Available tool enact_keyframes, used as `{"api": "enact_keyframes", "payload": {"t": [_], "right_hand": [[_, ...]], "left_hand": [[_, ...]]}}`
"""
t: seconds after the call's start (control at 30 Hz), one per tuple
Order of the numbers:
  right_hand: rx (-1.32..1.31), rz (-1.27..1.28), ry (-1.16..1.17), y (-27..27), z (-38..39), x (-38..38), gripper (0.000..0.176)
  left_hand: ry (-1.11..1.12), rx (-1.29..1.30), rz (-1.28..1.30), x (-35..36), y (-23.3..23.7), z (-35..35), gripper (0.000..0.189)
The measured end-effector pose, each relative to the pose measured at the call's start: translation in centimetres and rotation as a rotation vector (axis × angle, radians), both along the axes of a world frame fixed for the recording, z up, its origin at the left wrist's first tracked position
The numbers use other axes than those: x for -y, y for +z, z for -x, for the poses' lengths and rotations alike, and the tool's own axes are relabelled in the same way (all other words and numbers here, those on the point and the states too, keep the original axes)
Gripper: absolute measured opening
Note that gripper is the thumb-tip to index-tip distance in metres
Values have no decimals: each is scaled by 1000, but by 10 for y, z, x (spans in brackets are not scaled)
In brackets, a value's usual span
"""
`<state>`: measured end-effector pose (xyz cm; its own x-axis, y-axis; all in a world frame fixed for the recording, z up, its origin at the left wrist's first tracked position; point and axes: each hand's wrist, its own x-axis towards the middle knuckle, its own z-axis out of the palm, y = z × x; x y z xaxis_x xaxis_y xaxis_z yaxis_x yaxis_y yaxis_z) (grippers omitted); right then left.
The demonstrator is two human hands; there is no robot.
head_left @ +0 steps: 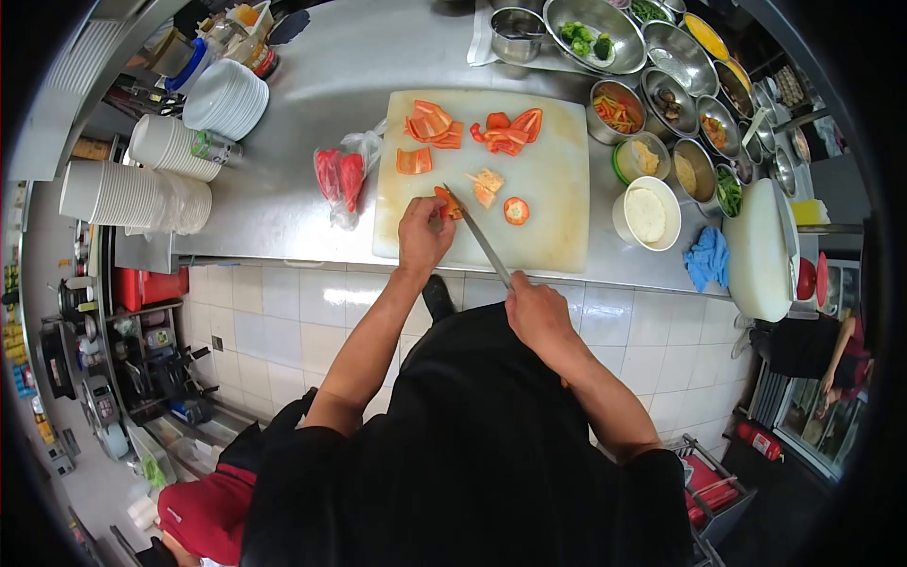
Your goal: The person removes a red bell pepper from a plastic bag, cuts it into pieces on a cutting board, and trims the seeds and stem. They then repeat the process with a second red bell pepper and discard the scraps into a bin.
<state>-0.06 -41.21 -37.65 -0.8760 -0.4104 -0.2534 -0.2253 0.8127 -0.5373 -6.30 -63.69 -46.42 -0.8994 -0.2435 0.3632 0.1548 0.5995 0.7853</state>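
Note:
My left hand is closed on a small piece of red bell pepper at the near left part of the white cutting board. In my right hand is the handle of a kitchen knife, its blade tip beside that piece. Cut red pepper pieces lie farther back on the board in two groups, one at the left and one at the right. A flat pepper piece, a pale pepper core and a round pepper end lie nearer.
Left of the board is a plastic bag with red contents. Stacked white bowls stand at the counter's left. Metal bowls of ingredients, a white tub and a blue cloth line the right. Other people are at lower left and far right.

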Motion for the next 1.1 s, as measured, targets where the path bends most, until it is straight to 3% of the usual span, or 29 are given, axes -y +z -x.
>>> {"api": "enact_keyframes", "payload": {"t": [0.23,0.37,0.5,0.6,0.7,0.77,0.83,0.9,1.1], "right_hand": [[39,-80,21,-17,30,31,19],[253,-165,41,18,-5,1,20],[339,-207,36,18,-25,-35,20],[295,-137,-25,3,-27,-50,24],[226,-22,-85,0,-32,-51,25],[205,-6,-114,1,-35,-45,26],[185,10,-141,0,-34,-40,26],[160,31,-123,-1,-31,-38,25],[72,35,-84,10,-20,-33,23]], "left_hand": [[42,15,34,-5,-4,-4,25],[142,-13,62,-14,-11,-8,23],[168,52,63,-8,-11,-11,29],[133,505,-62,7,31,-13,49],[193,571,-199,37,15,15,43],[174,586,-128,42,17,35,39],[-46,678,96,40,26,49,36],[-104,666,176,37,29,54,34],[-24,453,7,21,36,40,32]]}}
